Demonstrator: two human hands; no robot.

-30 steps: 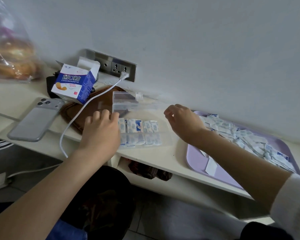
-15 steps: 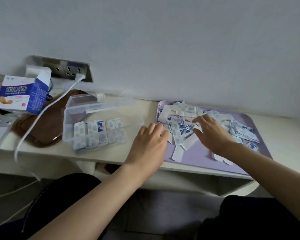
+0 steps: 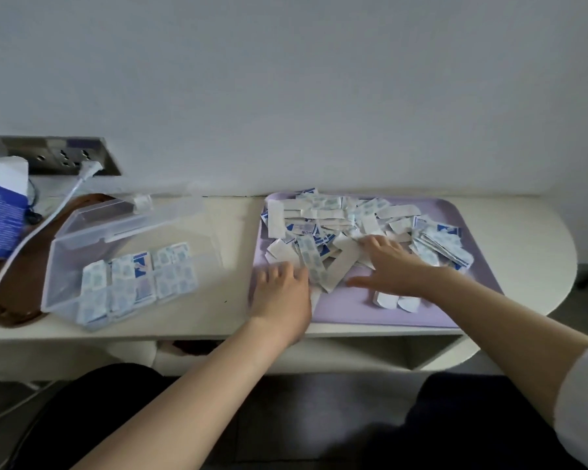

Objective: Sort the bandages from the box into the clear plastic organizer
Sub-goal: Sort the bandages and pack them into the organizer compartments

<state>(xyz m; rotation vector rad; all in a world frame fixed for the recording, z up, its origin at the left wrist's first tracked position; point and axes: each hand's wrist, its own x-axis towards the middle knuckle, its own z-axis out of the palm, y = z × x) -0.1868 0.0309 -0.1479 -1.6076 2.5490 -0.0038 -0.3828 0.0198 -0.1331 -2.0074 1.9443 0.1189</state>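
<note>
The loose bandages [image 3: 336, 222] lie tipped out in a heap across the 12 o'clock half of a lavender tray [image 3: 421, 313]. Spread out like this, I judge, they can be told apart by wrapper before they are filed. A couple of strays sit alone toward the tray's 6 o'clock edge.

The right hand [image 3: 391, 266] rests palm-down on the heap with fingers and thumb splayed; its grip is slack and holds nothing, which looks like raking or sifting. The left hand [image 3: 282, 293] lies over the tray's 9 o'clock rim with its fingertips against a patterned strip. Whether that grip has pinched the strip or only touches it, I cannot tell.

At 9 o'clock from the tray, apart from it on the tabletop [image 3: 224, 317], stands the clear plastic organizer [image 3: 58, 266], lid swung back toward the wall. Sorted bandages [image 3: 140, 283] fill its near compartments in tidy upright rows; the far part looks empty, so much sorting remains.

At 10 o'clock, the opened blue-and-white bandage box [image 3: 0, 215] stands by a brown tray [image 3: 11, 293], and a white cable [image 3: 48, 225] runs to the wall socket [image 3: 65, 157].
</note>
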